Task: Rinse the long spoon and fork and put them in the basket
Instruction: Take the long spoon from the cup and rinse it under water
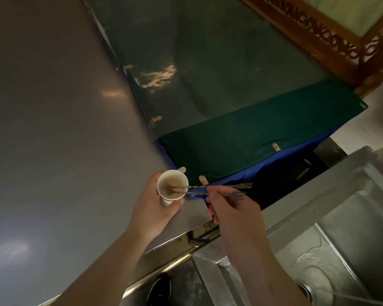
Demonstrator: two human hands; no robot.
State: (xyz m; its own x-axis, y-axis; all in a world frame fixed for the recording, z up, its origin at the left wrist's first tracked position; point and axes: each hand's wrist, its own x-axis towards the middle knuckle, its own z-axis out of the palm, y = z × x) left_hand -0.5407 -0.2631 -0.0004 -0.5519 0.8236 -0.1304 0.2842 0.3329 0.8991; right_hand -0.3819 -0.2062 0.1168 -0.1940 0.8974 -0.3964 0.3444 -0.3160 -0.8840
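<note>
My left hand (pixel 150 208) is wrapped around a white paper cup (pixel 172 184) with brownish residue inside, held over the edge of the steel counter. Two long thin metal utensils (pixel 228 188) lie side by side across the cup's rim, one end of each down in the cup. Fork-like tines show at their right ends; which one is the spoon I cannot tell. My right hand (pixel 232 215) pinches both handles just right of the cup. No basket is in view.
A steel counter (pixel 53 129) fills the left. A steel sink (pixel 341 239) with a drain (pixel 307 290) lies at the lower right. Behind the cup is a green glass panel (pixel 230 85) over blue cloth (pixel 274 160). A carved wooden frame (pixel 318 29) stands top right.
</note>
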